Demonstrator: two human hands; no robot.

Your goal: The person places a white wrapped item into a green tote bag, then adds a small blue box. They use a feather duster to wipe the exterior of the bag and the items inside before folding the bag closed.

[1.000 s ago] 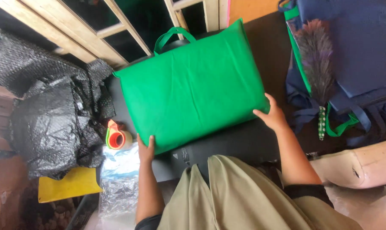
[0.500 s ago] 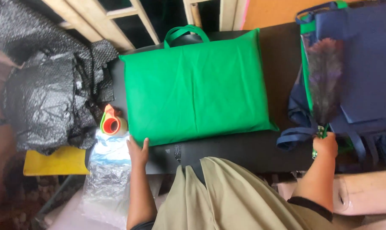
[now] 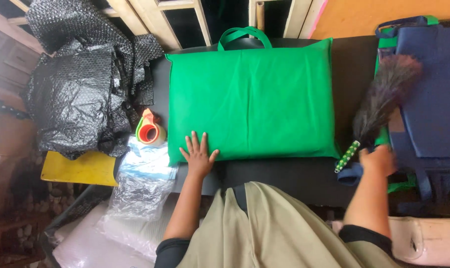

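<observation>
Left hand point(image 3: 199, 155) flat on green bag point(image 3: 250, 101) (fingers spread); right hand point(image 3: 379, 160) grips feather duster point(image 3: 381, 106).

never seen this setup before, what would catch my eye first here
A big bright green fabric bag lies flat mid-table, the left hand spread on its near edge. At right, the right hand grips a dark feather duster over navy bags. Black bubble wrap is heaped at left.

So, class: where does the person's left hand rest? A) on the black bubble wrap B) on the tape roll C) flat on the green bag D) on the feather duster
C: the left hand lies flat, fingers spread, on the green bag near its lower corner.
</observation>
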